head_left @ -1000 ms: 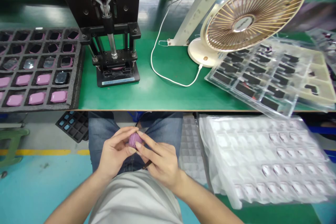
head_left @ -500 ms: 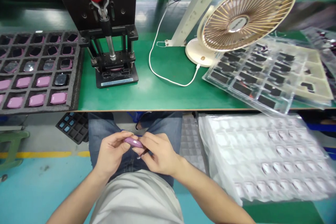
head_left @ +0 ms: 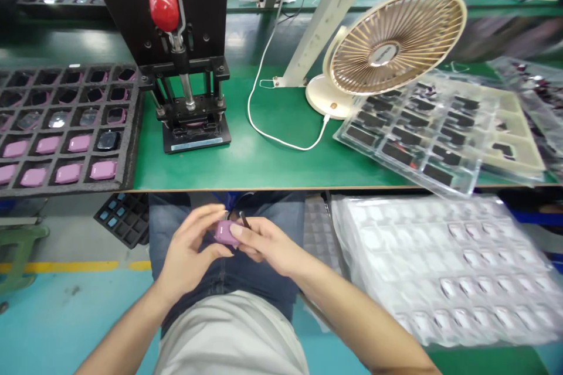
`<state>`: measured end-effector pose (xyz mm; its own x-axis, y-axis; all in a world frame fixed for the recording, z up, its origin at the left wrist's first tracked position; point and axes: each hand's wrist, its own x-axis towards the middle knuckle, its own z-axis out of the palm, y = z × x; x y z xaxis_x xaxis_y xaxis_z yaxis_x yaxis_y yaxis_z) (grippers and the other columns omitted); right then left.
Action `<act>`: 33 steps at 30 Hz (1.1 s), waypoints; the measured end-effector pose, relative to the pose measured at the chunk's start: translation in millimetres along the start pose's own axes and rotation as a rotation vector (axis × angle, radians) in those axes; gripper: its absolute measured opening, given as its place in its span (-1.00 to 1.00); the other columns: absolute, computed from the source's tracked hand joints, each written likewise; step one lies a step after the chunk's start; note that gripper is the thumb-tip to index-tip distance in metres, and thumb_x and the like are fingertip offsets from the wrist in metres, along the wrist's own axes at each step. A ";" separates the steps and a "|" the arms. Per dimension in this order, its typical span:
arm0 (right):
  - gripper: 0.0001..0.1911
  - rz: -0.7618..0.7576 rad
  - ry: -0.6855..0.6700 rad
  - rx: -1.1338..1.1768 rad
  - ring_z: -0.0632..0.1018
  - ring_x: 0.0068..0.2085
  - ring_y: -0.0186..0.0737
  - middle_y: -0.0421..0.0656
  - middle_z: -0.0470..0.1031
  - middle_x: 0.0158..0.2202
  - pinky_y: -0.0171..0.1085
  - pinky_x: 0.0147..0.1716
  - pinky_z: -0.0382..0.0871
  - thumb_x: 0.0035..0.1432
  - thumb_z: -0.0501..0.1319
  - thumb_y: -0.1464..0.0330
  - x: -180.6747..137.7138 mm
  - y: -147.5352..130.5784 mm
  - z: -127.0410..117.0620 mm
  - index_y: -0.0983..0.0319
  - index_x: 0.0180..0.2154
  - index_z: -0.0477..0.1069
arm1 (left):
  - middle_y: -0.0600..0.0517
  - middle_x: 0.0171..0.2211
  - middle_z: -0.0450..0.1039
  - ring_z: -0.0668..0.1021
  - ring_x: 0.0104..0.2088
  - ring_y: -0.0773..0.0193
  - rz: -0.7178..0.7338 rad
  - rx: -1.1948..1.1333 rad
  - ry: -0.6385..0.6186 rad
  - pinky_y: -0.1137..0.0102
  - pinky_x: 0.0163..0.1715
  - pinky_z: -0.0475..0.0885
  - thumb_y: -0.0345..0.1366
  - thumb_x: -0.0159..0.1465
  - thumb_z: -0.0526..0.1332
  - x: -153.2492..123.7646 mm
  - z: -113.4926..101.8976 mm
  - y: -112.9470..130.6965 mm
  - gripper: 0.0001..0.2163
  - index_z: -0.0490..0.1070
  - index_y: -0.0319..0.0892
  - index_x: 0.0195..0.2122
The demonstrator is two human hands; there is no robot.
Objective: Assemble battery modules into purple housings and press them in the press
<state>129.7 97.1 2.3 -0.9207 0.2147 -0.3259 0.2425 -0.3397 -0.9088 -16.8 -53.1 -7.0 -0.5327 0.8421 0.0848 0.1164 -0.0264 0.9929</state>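
Note:
Above my lap, my right hand [head_left: 269,243] grips a small purple watch case [head_left: 225,233], thumb across its flat face. A thin dark stick-like piece [head_left: 244,220] pokes up by the fingers of that hand; its kind is too small to tell. On the case's other side is my left hand [head_left: 190,249], its thumb and fingers spread around the case without closing on it. Whether the left fingertips touch the case I cannot tell. Both hands are below the front edge of the green bench [head_left: 272,173].
A black hand press [head_left: 193,102] with a red handle stands on the bench. To its left lies a foam tray [head_left: 125,155] of purple cases. A fan [head_left: 387,53] and clear trays [head_left: 413,129] are at right. Wrapped plastic trays [head_left: 396,246] sit lower right.
The purple case has turned from edge-on to show its flat face. My left fingers have come off it and spread apart, while the right hand keeps hold. The camera view has tilted slightly.

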 end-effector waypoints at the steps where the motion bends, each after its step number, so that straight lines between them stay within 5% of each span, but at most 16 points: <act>1: -0.45 0.108 -0.058 0.164 -0.01 -0.58 -0.45 -0.43 0.00 -0.58 -0.35 -0.59 -0.15 0.34 0.25 -0.14 1.6 -3.3 -1.7 0.19 -0.35 0.28 | -0.12 0.16 0.63 0.69 0.10 0.04 0.144 0.131 -0.016 0.19 0.13 0.65 -0.31 0.26 0.54 3.4 -4.1 2.8 -0.60 0.66 0.02 0.13; 4: -0.44 0.294 -0.143 0.430 -0.12 -0.62 -0.51 -0.51 -0.10 -0.63 -0.37 -0.63 -0.28 0.20 0.41 -0.12 5.4 -9.6 -4.0 0.20 -0.37 0.31 | -0.09 0.03 0.65 0.70 0.02 0.13 0.510 0.394 -0.049 0.23 0.06 0.67 -0.58 0.31 0.42 10.0 -11.9 8.7 -0.55 0.61 -0.05 0.18; 7: -0.45 0.356 -0.201 0.537 -0.15 -0.64 -0.53 -0.53 -0.14 -0.66 -0.40 -0.66 -0.29 0.12 0.48 -0.07 7.7 -12.0 -3.0 0.21 -0.40 0.31 | -0.13 -0.04 0.65 0.68 0.00 0.11 0.702 0.456 -0.052 0.21 -0.01 0.69 -0.74 0.28 0.33 11.1 -11.8 9.2 -0.46 0.54 -0.17 0.23; 11: -0.40 0.378 -0.184 0.480 -0.15 -0.63 -0.53 -0.52 -0.14 -0.66 -0.42 -0.67 -0.26 0.05 0.48 -0.13 11.6 -14.7 0.0 0.20 -0.42 0.30 | -0.14 -0.03 0.63 0.66 0.00 0.11 0.733 0.518 0.008 0.21 0.00 0.68 -0.75 0.29 0.28 6.4 -7.6 5.0 -0.48 0.53 -0.21 0.22; 13: -0.35 0.338 -0.126 0.258 -0.11 -0.64 -0.49 -0.48 -0.12 -0.66 -0.41 -0.69 -0.19 0.12 0.35 -0.25 14.8 -19.1 0.8 0.16 -0.46 0.23 | -0.15 -0.01 0.62 0.66 0.01 0.13 0.656 0.613 -0.029 0.22 0.02 0.67 -0.71 0.35 0.25 4.9 -9.1 3.8 -0.50 0.48 -0.21 0.27; 17: -0.30 -0.041 0.111 -0.490 0.28 -0.65 -0.23 -0.21 0.22 -0.67 -0.22 -0.66 0.25 0.37 0.05 -0.23 23.0 -52.8 -6.0 0.15 -0.58 0.34 | -0.14 -0.02 0.62 0.66 0.01 0.14 0.602 0.756 -0.085 0.23 0.04 0.66 -0.65 0.43 0.15 20.4 -25.1 8.2 -0.55 0.45 -0.20 0.29; 20: -0.50 -0.348 0.378 -0.669 0.65 -0.21 0.09 -0.05 0.58 -0.35 -0.01 -0.21 0.60 0.40 0.15 -0.07 33.4 -112.5 -16.5 0.12 -0.40 0.56 | -0.11 -0.02 0.65 0.67 0.02 0.12 0.660 0.765 0.055 0.18 0.08 0.64 -0.56 0.47 0.19 54.9 -40.3 16.4 -0.68 0.53 -0.14 0.15; 23: -0.62 -0.837 0.593 -0.899 0.56 0.26 0.04 -0.09 0.60 0.15 -0.01 0.23 0.52 0.47 0.15 0.04 57.0 -181.9 -21.0 0.08 0.03 0.60 | -0.08 0.02 0.69 0.67 0.08 0.04 0.650 0.832 0.153 0.06 0.16 0.59 -0.42 0.49 0.24 96.9 -44.9 18.3 -0.82 0.58 -0.11 0.05; 26: -0.60 -1.211 0.570 -1.318 0.52 0.35 -0.13 -0.19 0.46 0.38 -0.22 0.13 0.59 0.54 0.15 0.13 92.9 -224.3 -15.8 0.09 0.27 0.47 | -0.07 0.09 0.70 0.63 0.19 -0.10 0.605 0.880 0.178 -0.07 0.23 0.53 -0.39 0.48 0.26 125.9 -38.3 8.2 -0.85 0.61 -0.12 -0.01; 29: -0.68 -1.283 0.521 -1.542 0.63 0.21 -0.30 -0.26 0.55 0.30 -0.43 -0.02 0.59 0.60 0.10 0.25 121.7 -238.9 -6.0 0.12 0.20 0.53 | -0.09 0.10 0.70 0.64 0.19 -0.17 0.569 0.893 0.191 -0.15 0.25 0.51 -0.43 0.47 0.24 134.6 -31.0 -6.5 -0.82 0.63 -0.14 -0.03; 33: -0.58 -1.317 0.648 -1.412 0.67 0.16 -0.29 -0.25 0.66 0.12 -0.36 0.12 0.52 0.64 -0.02 0.26 124.3 -272.3 7.7 0.22 0.19 0.55 | -0.09 0.12 0.69 0.63 0.22 -0.14 0.545 0.872 0.194 -0.17 0.30 0.45 -0.45 0.46 0.23 133.9 -28.2 -15.4 -0.79 0.63 -0.11 0.00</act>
<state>-53.1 209.2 211.2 -0.5571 0.0234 0.8301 -0.0307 0.9983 -0.0487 -113.5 44.8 -8.6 -0.3426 0.7303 0.5911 0.9044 0.0862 0.4178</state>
